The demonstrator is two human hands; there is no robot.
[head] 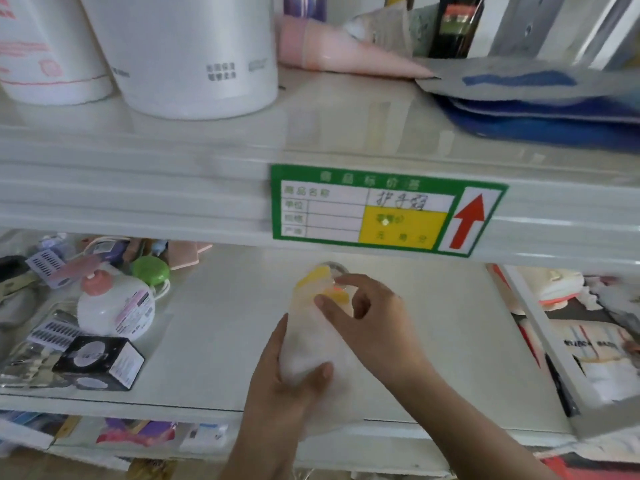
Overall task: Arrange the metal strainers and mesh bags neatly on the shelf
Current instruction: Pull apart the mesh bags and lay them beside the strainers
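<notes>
- Far left, lower shelf [214,341]: clutter of small goods, including a round white bottle [116,311] with a pink cap, a green disc [151,270] just behind it, and a black box [100,363] in front of it
- Upper left, top shelf: two white tubs [194,53] standing side by side
- Centre, left hand [287,386]: fingers curled around the lower end of a white mesh bag [311,344], thumb pressed on its front face
- Centre: mesh bag lies over the bare middle of the lower shelf, long axis running front to back, yellow patch at its far end; contents cannot be made out
- Centre right, right hand [367,317]: fingers bent, thumb and fingertips pinching the far, yellow end of the bag
- Above the hands: green price label [384,209] with a red arrow on the top shelf edge
- Upper right: blue cloths [540,109] stacked flat on the top shelf
</notes>
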